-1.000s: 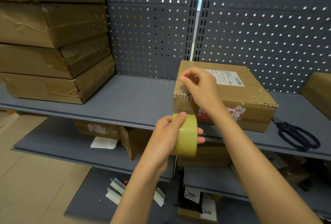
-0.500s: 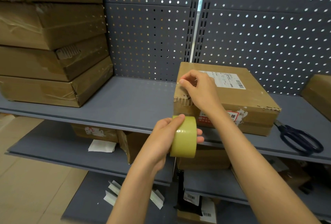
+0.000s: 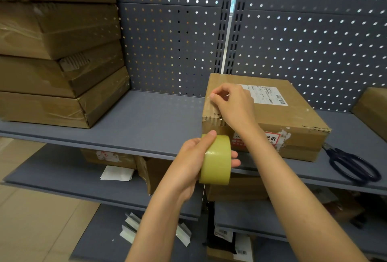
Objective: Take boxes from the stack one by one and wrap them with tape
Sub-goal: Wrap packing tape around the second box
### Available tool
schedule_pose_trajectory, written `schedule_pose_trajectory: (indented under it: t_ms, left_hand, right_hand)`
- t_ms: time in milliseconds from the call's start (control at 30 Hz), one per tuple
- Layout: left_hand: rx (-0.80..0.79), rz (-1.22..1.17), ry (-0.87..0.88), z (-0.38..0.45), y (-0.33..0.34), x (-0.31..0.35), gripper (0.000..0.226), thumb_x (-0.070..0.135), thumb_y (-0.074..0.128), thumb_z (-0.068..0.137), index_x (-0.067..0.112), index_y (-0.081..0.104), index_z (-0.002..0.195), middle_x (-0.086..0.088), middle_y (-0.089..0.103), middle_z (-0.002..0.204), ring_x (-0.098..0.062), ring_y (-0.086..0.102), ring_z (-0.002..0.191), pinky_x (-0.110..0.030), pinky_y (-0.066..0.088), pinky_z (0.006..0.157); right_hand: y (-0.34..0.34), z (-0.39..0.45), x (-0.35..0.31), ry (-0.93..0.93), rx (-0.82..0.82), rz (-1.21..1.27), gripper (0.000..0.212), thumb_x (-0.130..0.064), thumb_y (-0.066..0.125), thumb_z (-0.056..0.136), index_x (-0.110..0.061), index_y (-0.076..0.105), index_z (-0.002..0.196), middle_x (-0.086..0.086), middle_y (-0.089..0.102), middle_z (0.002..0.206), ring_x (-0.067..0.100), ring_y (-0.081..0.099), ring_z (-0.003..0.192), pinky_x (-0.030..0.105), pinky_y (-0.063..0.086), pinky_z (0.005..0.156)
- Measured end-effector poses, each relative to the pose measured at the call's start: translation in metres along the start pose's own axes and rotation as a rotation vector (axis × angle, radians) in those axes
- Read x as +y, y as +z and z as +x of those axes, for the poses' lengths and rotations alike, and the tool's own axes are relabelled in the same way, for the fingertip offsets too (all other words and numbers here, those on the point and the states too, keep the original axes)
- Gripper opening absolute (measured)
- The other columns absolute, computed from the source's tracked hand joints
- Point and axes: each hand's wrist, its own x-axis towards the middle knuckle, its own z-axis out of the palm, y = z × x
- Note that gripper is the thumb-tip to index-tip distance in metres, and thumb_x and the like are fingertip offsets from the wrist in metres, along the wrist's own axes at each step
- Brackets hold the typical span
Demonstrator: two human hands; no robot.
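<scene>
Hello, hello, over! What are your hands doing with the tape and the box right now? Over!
Left hand grips tape roll. Right hand pinches tape end onto box top corner. Scissors lie beside box, out of the way.

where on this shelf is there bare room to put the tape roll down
The widest bare patch of shelf lies between the stack of boxes and the box being taped. It is crowded to the right: scissors lie beside that box, with another box at the edge.

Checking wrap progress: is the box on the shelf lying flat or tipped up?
Flat. The box rests on the shelf, label side up; the right hand presses tape at its near-left corner.
</scene>
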Motion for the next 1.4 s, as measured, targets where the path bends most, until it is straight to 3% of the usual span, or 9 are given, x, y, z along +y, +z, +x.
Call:
schedule_pose_trajectory:
  t_ms: [200, 367, 500, 567, 633, 733, 833, 1100, 1400]
  left_hand:
    - [-0.001, -0.013, -0.001, 0.003, 0.001, -0.001, 0.045, 0.038, 0.047, 0.097, 0.001, 0.049, 0.124, -0.013, 0.074, 0.082, -0.023, 0.073, 0.071, -0.038, 0.058, 0.073]
    - [0.003, -0.016, 0.007, 0.005, 0.001, -0.003, 0.046, 0.038, 0.047, 0.097, 0.001, 0.049, 0.124, -0.013, 0.074, 0.082, -0.024, 0.073, 0.070, -0.037, 0.058, 0.072]
    - [0.012, -0.011, 0.017, 0.003, 0.001, -0.004, 0.046, 0.038, 0.047, 0.097, 0.002, 0.048, 0.126, -0.012, 0.074, 0.082, -0.025, 0.073, 0.071, -0.037, 0.058, 0.071]
    - [0.020, -0.004, 0.026, 0.002, 0.003, -0.004, 0.044, 0.038, 0.047, 0.097, 0.003, 0.047, 0.126, -0.010, 0.074, 0.080, -0.024, 0.072, 0.068, -0.035, 0.058, 0.067]
    - [0.028, 0.007, 0.037, 0.001, 0.005, -0.003, 0.041, 0.036, 0.047, 0.098, 0.004, 0.049, 0.124, -0.008, 0.074, 0.079, -0.024, 0.072, 0.066, -0.033, 0.058, 0.063]
    - [0.060, 0.008, 0.079, -0.001, 0.009, -0.005, 0.033, 0.032, 0.047, 0.099, 0.005, 0.052, 0.118, -0.008, 0.074, 0.077, -0.022, 0.070, 0.060, -0.029, 0.057, 0.057]
    - [0.115, 0.016, 0.152, -0.003, 0.014, -0.011, 0.027, 0.029, 0.047, 0.099, 0.006, 0.052, 0.114, -0.006, 0.073, 0.072, -0.020, 0.068, 0.055, -0.026, 0.054, 0.053]
    - [0.270, 0.109, 0.368, -0.012, 0.024, -0.027, 0.014, 0.026, 0.051, 0.097, 0.013, 0.053, 0.100, -0.004, 0.071, 0.064, -0.018, 0.070, 0.059, -0.026, 0.057, 0.059]
    - [0.355, 0.150, 0.270, -0.039, 0.022, -0.047, 0.020, 0.030, 0.052, 0.096, 0.010, 0.053, 0.100, -0.009, 0.070, 0.063, -0.016, 0.069, 0.054, -0.022, 0.053, 0.049]
  right_hand:
    - [0.002, -0.001, -0.002, -0.006, 0.007, -0.140, 0.010, -0.028, 0.062, 0.090, -0.024, 0.071, 0.088, 0.002, 0.062, 0.103, 0.022, 0.060, 0.094, 0.030, 0.042, 0.073]
    - [0.002, -0.003, -0.004, -0.013, -0.001, -0.207, 0.015, -0.030, 0.060, 0.092, -0.023, 0.072, 0.100, 0.007, 0.055, 0.115, 0.027, 0.047, 0.114, 0.035, 0.038, 0.089]
    - [0.002, -0.003, -0.002, -0.020, -0.042, -0.271, 0.040, -0.028, 0.057, 0.094, -0.014, 0.053, 0.131, 0.010, 0.053, 0.123, 0.030, 0.045, 0.117, 0.039, 0.038, 0.095]
    - [-0.001, -0.005, -0.002, -0.102, 0.052, -0.102, 0.033, -0.020, 0.057, 0.094, -0.010, 0.055, 0.126, 0.008, 0.059, 0.115, 0.023, 0.052, 0.108, 0.037, 0.041, 0.093]
    - [-0.006, -0.012, -0.001, -0.204, 0.104, 0.102, 0.015, -0.018, 0.057, 0.094, -0.009, 0.067, 0.099, 0.004, 0.067, 0.099, 0.014, 0.056, 0.091, 0.031, 0.044, 0.085]
    - [-0.013, -0.020, 0.003, -0.294, -0.192, 0.013, 0.035, -0.028, 0.046, 0.100, -0.003, 0.067, 0.087, 0.009, 0.069, 0.092, 0.021, 0.059, 0.087, 0.038, 0.045, 0.082]
    - [-0.016, -0.021, 0.007, -0.356, -0.391, -0.197, 0.040, -0.030, 0.035, 0.104, -0.009, 0.064, 0.120, 0.006, 0.059, 0.132, 0.023, 0.051, 0.123, 0.035, 0.037, 0.100]
    - [-0.016, -0.019, 0.004, -0.293, -0.457, -0.363, 0.045, -0.036, 0.025, 0.105, -0.025, 0.035, 0.147, -0.012, 0.027, 0.155, 0.008, 0.024, 0.142, 0.028, 0.024, 0.109]
    - [-0.014, -0.016, 0.006, -0.288, -0.479, -0.351, 0.046, -0.035, 0.023, 0.105, -0.022, 0.032, 0.149, -0.008, 0.027, 0.156, 0.012, 0.024, 0.143, 0.032, 0.022, 0.115]
